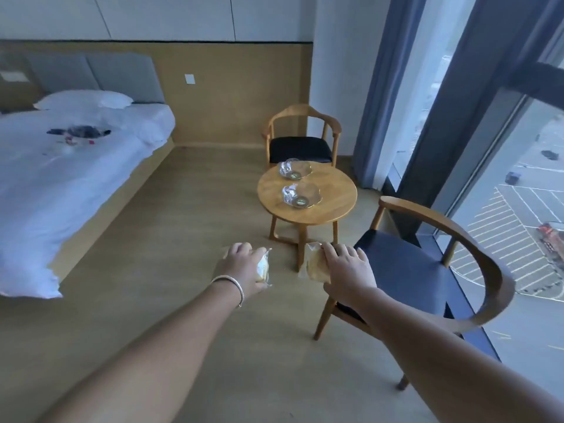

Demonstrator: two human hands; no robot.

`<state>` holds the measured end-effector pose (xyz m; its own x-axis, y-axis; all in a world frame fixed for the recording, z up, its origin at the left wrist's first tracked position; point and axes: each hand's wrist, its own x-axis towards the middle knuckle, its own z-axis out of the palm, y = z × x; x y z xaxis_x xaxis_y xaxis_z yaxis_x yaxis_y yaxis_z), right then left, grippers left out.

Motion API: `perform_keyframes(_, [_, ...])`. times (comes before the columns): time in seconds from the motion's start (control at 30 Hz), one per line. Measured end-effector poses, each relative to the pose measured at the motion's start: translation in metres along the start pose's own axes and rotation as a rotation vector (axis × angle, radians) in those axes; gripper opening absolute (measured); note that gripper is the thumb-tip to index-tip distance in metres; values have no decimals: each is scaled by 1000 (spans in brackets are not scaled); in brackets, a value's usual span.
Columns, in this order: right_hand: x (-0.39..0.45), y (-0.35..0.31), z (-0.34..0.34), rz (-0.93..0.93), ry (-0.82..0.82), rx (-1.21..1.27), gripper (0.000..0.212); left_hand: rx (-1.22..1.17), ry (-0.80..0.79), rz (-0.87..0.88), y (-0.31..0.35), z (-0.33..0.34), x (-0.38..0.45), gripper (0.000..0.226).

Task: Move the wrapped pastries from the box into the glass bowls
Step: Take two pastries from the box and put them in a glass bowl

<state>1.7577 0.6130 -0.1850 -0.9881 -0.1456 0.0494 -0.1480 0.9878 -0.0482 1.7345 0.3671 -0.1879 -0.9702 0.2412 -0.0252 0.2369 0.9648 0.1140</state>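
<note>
Now both hands are loaded and the carry is under way. The left hand point(244, 265) curls round a wrapped pastry point(264, 267), its clear wrapper poking out on the thumb side; the right hand point(346, 268) grips a second pastry point(316, 265) from above, fingers draped over the top and the round cake showing to its inner side. Both pastries hang in the air, off any surface. The box is not in view.

Ahead of both grips, well apart from them, stands the round table point(332, 193) with two glass bowls: the near bowl point(300, 195) almost straight beyond the right hand, the far bowl point(294, 169) just behind it. Each bowl seems to hold something clear and crumpled on its left side; I cannot tell what. A chair point(427, 264) sits right beside the right forearm, another chair point(302, 138) beyond the table.

To do this step well, I would keep the right arm clear of the chair's curved back while closing in, bring each hand down over a bowl's open side instead of its rim, and let go low, since thin glass on a small table probably tips or slides easily. One pastry per bowl suits the two-handed carry: left to the far one, right to the near, so the arms do not cross.
</note>
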Motion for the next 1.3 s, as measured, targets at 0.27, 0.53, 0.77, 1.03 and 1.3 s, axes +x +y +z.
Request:
perform_keyframes(0.27, [97, -73, 11, -120, -13, -15, 84, -29, 12, -133, -97, -9, 31, 78])
perform_keyframes(0.53, [183, -121, 9, -135, 3, -53, 85, -49, 59, -156, -169, -22, 82, 77])
perform_keyframes(0.77, [241, -152, 19, -178, -19, -74, 85, -78, 66, -191, -214, -21, 118, 77])
perform_keyframes(1.03, [345, -185, 41, -246, -40, -62, 79, -98, 55, -271, -279, -14, 185, 73])
perform_keyframes(1.3, [507, -200, 53, -273, -28, -17, 79, -54, 46, -310, -350, -39, 321, 78])
